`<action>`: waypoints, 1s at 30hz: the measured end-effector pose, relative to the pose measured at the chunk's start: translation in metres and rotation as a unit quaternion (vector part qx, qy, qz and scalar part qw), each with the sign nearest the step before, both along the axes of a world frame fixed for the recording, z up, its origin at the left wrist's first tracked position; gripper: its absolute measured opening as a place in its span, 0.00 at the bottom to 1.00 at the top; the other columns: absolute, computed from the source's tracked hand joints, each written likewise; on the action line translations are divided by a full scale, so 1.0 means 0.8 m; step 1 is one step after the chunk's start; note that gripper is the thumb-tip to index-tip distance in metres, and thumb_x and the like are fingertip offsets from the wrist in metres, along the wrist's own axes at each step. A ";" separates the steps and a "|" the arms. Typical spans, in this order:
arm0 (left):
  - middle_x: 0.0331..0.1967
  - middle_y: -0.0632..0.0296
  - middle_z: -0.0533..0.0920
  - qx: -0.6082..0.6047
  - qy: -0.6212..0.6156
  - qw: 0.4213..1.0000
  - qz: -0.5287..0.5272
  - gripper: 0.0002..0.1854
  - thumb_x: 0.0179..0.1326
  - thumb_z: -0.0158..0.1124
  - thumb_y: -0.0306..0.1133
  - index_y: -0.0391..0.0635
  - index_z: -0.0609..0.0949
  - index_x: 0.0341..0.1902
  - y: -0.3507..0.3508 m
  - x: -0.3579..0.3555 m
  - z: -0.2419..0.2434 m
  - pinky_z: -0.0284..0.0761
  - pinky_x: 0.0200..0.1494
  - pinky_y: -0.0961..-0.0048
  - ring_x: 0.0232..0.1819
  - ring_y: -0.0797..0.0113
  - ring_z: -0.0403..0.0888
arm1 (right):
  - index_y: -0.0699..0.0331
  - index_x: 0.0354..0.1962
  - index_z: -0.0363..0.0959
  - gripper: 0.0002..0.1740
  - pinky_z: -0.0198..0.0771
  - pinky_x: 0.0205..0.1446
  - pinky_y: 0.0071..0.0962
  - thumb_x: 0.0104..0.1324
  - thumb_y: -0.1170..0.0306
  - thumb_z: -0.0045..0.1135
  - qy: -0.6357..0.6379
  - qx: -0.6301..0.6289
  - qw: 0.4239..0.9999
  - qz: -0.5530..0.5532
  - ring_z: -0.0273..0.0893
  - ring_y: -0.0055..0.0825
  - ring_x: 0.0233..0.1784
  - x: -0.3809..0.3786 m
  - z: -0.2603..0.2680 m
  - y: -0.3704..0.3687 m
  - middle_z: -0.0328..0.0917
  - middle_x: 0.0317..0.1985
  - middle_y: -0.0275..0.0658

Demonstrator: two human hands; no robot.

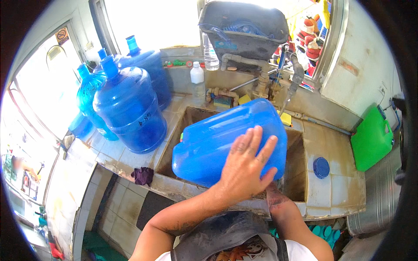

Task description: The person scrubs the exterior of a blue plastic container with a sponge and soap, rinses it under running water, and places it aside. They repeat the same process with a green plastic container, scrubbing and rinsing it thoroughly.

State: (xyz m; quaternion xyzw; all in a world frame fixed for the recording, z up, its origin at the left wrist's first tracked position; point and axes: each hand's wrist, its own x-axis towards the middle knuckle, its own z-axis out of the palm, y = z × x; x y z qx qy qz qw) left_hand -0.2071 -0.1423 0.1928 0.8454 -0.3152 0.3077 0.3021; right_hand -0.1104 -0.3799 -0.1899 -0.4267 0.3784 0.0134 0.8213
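A ridged blue plastic water container (209, 140) lies tilted over the tiled sink basin (295, 187). My left hand (246, 160) rests flat on its upper side, fingers spread. My right forearm reaches down at the container's near right corner; the right hand itself is hidden beneath or behind it. Water runs from a grey pipe spout (295, 73) behind the container. On the right counter lies a round blue screw cap (321, 168). Yellow sponges (285, 118) sit along the back rim of the sink.
Several large blue water bottles (130, 111) stand on the left counter. A dark crumpled cloth (143, 176) hangs at the front edge. Behind the sink are a black bin (245, 42) and a white-capped bottle (197, 80). A green jerrycan (372, 140) stands right.
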 end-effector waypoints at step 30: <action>0.68 0.42 0.73 -0.427 0.198 0.868 -0.160 0.40 0.59 0.70 0.37 0.36 0.66 0.73 0.081 0.051 -0.015 0.69 0.69 0.53 0.67 0.47 0.74 | 0.54 0.40 0.78 0.20 0.73 0.30 0.37 0.74 0.49 0.45 -0.083 -0.199 0.976 -0.001 0.72 0.30 0.24 -0.091 0.426 -0.254 0.78 0.28 0.34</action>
